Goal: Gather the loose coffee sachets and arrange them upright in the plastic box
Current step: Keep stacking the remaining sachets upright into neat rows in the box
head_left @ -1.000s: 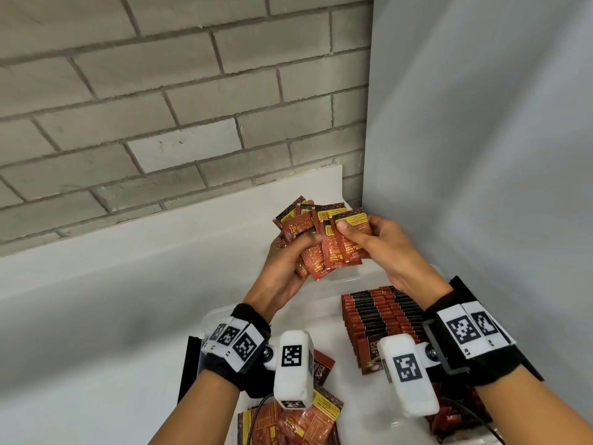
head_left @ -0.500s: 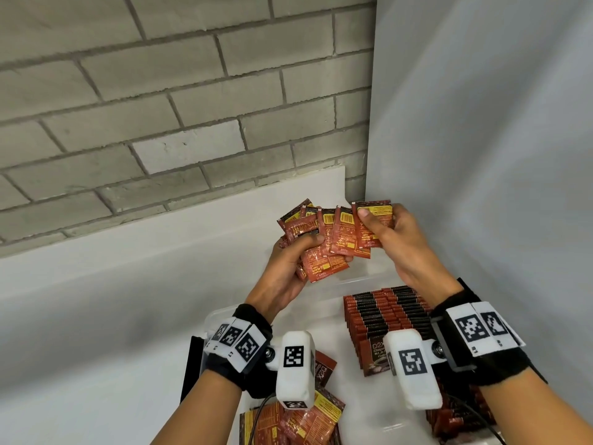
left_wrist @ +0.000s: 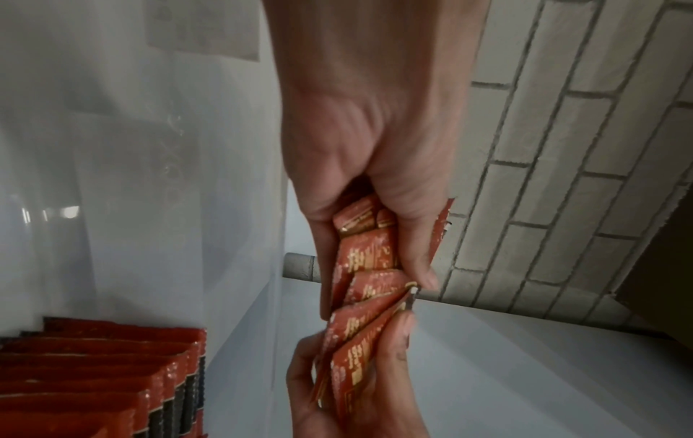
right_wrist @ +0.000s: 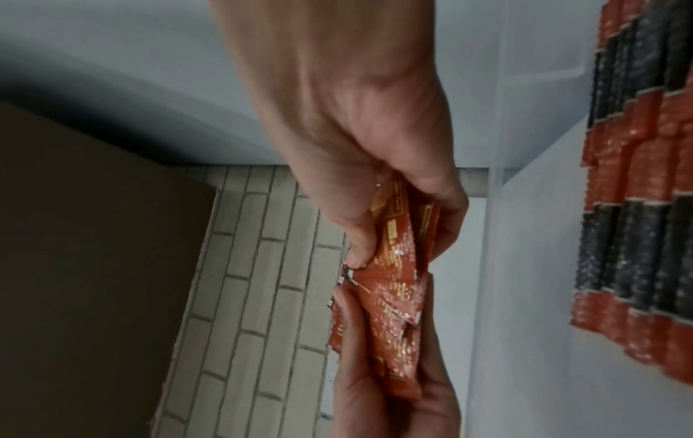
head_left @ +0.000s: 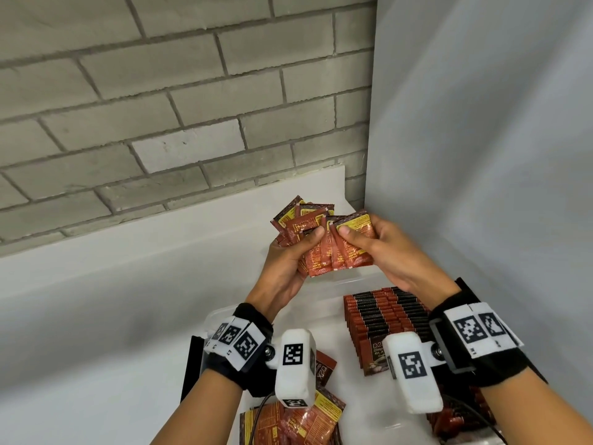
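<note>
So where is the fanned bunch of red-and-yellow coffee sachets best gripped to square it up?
Likely by its long side edges, from both sides: the fanned bunch of red-and-yellow coffee sachets splays at the top, while the left hand and right hand already pinch its flat faces.

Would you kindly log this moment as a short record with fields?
left hand: left hand grips the fanned sachets
right hand: right hand pinches the fan's right-side sachets
fan height: raised above the plastic box
filed: upright row standing in the box
loose: loose sachets lying flat nearest the camera
backdrop: brick wall
</note>
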A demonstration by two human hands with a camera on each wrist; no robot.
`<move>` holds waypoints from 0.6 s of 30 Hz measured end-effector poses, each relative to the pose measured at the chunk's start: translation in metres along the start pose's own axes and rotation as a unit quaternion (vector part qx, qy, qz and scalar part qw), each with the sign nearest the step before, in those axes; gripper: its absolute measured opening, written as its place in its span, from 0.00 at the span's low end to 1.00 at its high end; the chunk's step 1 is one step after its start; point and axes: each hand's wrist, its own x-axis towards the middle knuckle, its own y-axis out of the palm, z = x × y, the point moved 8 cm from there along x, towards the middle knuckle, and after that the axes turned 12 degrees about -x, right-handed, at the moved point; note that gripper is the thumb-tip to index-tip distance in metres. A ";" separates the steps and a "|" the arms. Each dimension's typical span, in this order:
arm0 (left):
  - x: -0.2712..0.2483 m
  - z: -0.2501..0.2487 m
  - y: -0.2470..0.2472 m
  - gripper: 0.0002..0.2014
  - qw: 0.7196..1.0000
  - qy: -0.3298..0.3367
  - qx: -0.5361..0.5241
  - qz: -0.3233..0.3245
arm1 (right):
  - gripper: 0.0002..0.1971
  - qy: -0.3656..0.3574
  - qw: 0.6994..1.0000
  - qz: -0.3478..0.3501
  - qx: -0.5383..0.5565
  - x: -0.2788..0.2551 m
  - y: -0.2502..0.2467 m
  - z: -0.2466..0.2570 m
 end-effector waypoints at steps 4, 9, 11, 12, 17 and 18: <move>0.000 -0.001 -0.003 0.25 1.000 0.010 -0.006 -0.015 | 0.10 -0.015 0.999 -0.004 -0.051 0.000 0.005 -0.001; 0.001 -0.001 -0.004 0.26 1.000 0.018 -0.006 -0.020 | 0.15 -0.033 0.996 -0.013 -0.086 0.000 0.008 -0.001; 0.000 -0.002 -0.002 0.25 1.000 0.018 0.001 -0.013 | 0.15 -0.024 0.996 -0.017 -0.087 0.000 0.007 -0.003; 0.001 -0.002 -0.001 0.25 1.000 0.016 0.003 -0.008 | 0.15 -0.020 0.996 -0.023 -0.082 0.001 0.006 -0.003; 0.005 -0.001 -0.005 0.17 1.000 -0.005 -0.019 -0.012 | 0.11 0.004 0.999 -0.037 -0.022 0.001 -0.001 -0.005; 0.005 -0.001 -0.006 0.16 1.000 -0.004 -0.024 -0.015 | 0.10 0.011 0.999 -0.043 -0.003 0.001 -0.002 -0.006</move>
